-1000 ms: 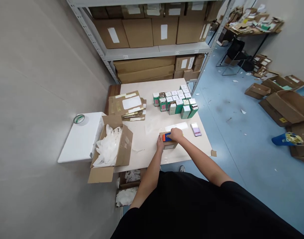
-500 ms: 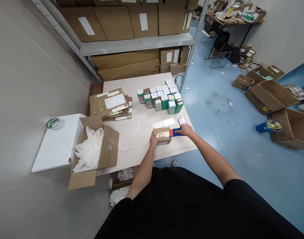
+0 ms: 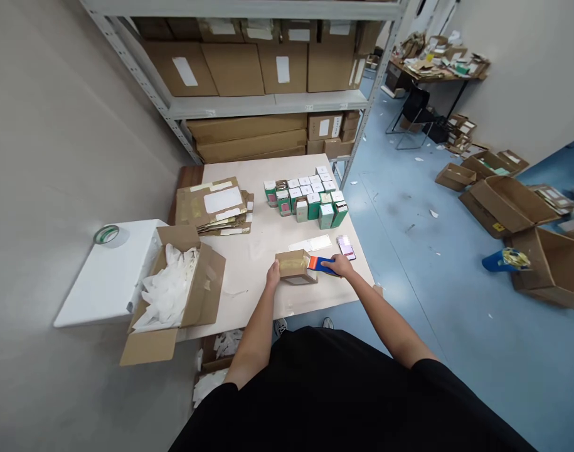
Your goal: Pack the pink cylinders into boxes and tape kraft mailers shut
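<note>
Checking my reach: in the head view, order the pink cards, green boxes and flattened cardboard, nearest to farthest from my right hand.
From your right hand:
1. Pink cards, just ahead.
2. Green boxes, up the table.
3. Flattened cardboard, table's left side.

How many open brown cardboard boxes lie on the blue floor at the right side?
4: a small box, a box with green contents, a large box, and a box at the right edge. More may be hidden.
</note>
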Demonstrator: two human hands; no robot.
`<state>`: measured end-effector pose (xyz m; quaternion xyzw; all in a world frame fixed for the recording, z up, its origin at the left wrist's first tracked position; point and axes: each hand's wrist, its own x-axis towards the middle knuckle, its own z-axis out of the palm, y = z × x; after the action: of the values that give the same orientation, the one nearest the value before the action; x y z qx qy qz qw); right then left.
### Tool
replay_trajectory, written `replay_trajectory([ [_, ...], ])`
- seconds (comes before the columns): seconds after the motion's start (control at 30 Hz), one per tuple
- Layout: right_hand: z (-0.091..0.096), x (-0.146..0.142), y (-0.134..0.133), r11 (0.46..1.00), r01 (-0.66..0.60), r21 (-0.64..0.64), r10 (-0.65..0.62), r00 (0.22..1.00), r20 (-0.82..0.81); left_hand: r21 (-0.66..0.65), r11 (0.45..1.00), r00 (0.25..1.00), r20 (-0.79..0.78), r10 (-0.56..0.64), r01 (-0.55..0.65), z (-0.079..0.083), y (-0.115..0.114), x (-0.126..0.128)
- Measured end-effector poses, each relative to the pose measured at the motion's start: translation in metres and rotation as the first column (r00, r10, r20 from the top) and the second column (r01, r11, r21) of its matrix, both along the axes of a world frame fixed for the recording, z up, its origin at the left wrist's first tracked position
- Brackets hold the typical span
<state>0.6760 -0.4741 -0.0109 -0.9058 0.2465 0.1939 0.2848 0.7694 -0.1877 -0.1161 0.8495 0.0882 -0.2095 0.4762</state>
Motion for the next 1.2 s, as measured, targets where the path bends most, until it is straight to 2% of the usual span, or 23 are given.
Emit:
replay_trajectory([
  [0.13, 0.000, 0.027, 0.064, 0.996, -0.087, 0.002, 0.086, 0.996, 0.028, 0.143, 0.987, 0.997, -0.020, 0.080, -0.076, 0.005, 0.057, 0.019],
  [0.27, -0.001, 0.058, 0.142, 0.973, -0.222, -0.068, 0.223, 0.975, 0.003, 0.145, 0.983, 0.993, 0.025, 0.114, -0.117, 0.012, 0.098, 0.029],
  [0.4, -0.001, 0.085, 0.201, 0.928, -0.349, -0.134, 0.346, 0.937, -0.048, 0.070, 0.997, 0.999, 0.017, 0.034, -0.035, 0.010, 0.119, 0.031],
  [0.53, 0.001, 0.106, 0.231, 0.898, -0.410, -0.161, 0.395, 0.911, -0.119, 0.087, 0.996, 0.999, -0.047, 0.008, -0.004, -0.001, 0.125, 0.024],
  [0.63, 0.003, 0.116, 0.232, 0.883, -0.430, -0.188, 0.405, 0.901, -0.155, 0.132, 0.991, 0.998, -0.057, 0.024, -0.017, -0.010, 0.119, 0.014],
  [0.77, 0.006, 0.118, 0.212, 0.898, -0.405, -0.173, 0.366, 0.905, -0.218, 0.173, 0.984, 0.995, -0.088, 0.046, -0.030, -0.018, 0.099, 0.002],
  [1.03, 0.009, 0.095, 0.148, 0.927, -0.334, -0.171, 0.285, 0.924, -0.255, 0.147, 0.987, 0.993, -0.107, -0.041, 0.057, -0.020, 0.030, -0.012],
  [1.2, 0.010, 0.074, 0.095, 0.940, -0.291, -0.178, 0.248, 0.941, -0.230, 0.254, 0.963, 0.989, -0.133, -0.059, 0.091, -0.017, 0.002, -0.014],
])
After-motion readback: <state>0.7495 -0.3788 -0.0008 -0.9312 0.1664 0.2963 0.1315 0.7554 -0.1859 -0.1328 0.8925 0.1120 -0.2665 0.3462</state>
